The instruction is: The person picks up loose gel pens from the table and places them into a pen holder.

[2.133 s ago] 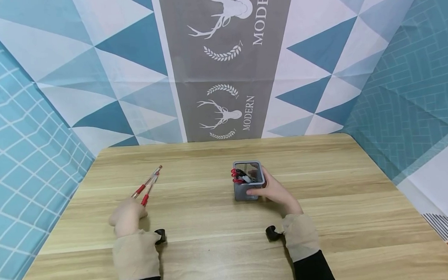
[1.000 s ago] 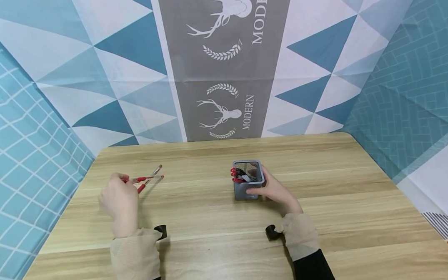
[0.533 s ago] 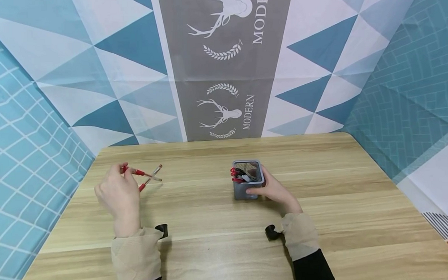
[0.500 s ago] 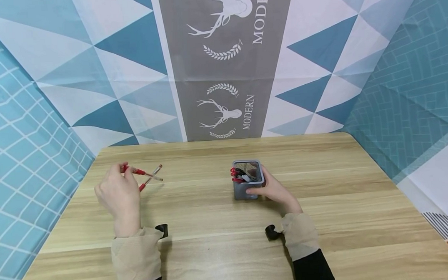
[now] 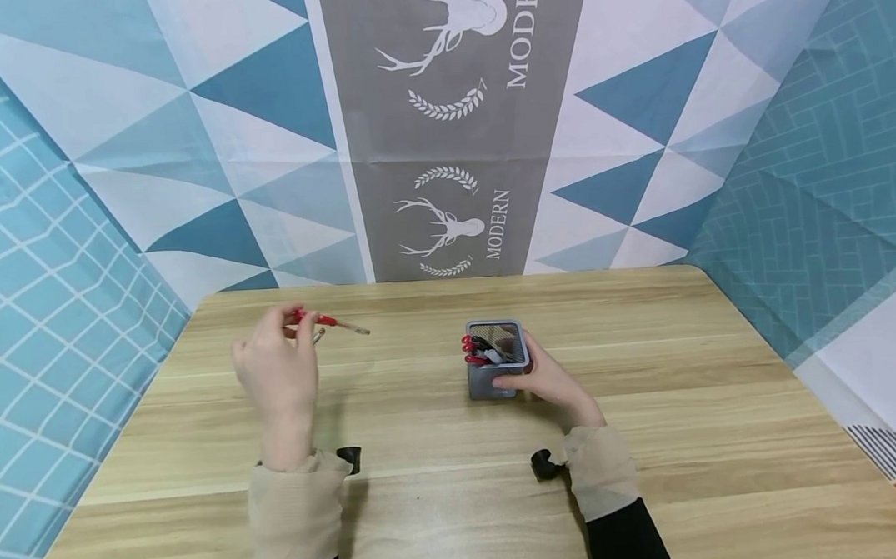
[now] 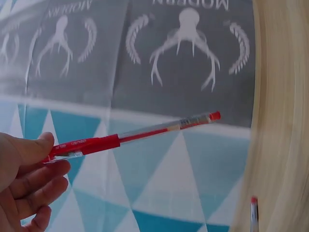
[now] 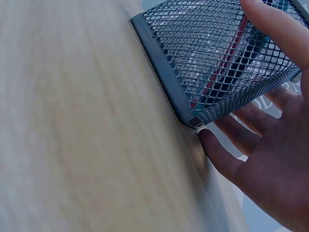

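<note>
My left hand (image 5: 278, 370) is raised over the left part of the table and pinches a red gel pen (image 6: 101, 143) between thumb and index finger. The pen's clear end with a red tip points right. Beyond that hand a second pen (image 5: 319, 336) lies on the wood, mostly hidden by it. A dark mesh pen holder (image 7: 188, 53) stands upright near the middle, gripped by my right hand (image 5: 553, 385) from its right side, thumb across the front wall. Several pens with red and black ends lean toward the holder's left corner.
The wooden table (image 5: 442, 496) reaches back to a patterned cloth wall (image 5: 441, 130) with deer prints. Blue cloth hangs at both sides. A black strap end (image 5: 548, 465) sticks out from each beige wrist wrap (image 5: 601, 471).
My left hand picks up one red pen from the two on the table, lifts it, then carries it right toward the holder. My right hand keeps its grip in place.
</note>
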Tool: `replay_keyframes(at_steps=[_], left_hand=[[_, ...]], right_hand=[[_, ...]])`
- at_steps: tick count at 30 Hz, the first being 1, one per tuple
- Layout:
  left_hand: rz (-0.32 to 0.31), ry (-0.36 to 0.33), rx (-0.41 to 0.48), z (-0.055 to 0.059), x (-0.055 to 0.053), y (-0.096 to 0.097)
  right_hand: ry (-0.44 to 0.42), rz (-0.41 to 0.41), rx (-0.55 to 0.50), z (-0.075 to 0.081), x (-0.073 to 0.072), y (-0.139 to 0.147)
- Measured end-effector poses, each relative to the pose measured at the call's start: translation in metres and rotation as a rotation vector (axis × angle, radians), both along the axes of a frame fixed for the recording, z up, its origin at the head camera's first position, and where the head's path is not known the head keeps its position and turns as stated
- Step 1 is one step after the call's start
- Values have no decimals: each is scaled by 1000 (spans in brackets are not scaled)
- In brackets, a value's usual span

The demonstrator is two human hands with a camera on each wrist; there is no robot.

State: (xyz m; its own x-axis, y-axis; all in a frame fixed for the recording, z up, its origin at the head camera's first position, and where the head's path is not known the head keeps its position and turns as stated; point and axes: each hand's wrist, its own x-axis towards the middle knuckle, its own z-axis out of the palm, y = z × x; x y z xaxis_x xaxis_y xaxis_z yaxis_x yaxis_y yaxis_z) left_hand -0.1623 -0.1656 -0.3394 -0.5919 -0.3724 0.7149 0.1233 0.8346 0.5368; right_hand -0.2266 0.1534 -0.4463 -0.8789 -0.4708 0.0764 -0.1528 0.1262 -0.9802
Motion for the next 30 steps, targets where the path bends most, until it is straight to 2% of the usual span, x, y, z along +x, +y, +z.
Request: replay_keyframes(at_steps=[6,12,18,26,30], left_hand=[[-121,72,-67,-1,-4,20],[-237,119,-47,0,-5,34],[-382,144,-29,-1,-6,52],[-503,163,24,-2,-5,72],[-527,153,24,-3,-4,77]], right_hand=[[-6,14,-8,0,0,1],[-7,16,-4,-1,0,1],[1,-3,7,-1,-1,1],[-6,0,19,-2,-1,2],[-3,4,18,-2,-1,2]])
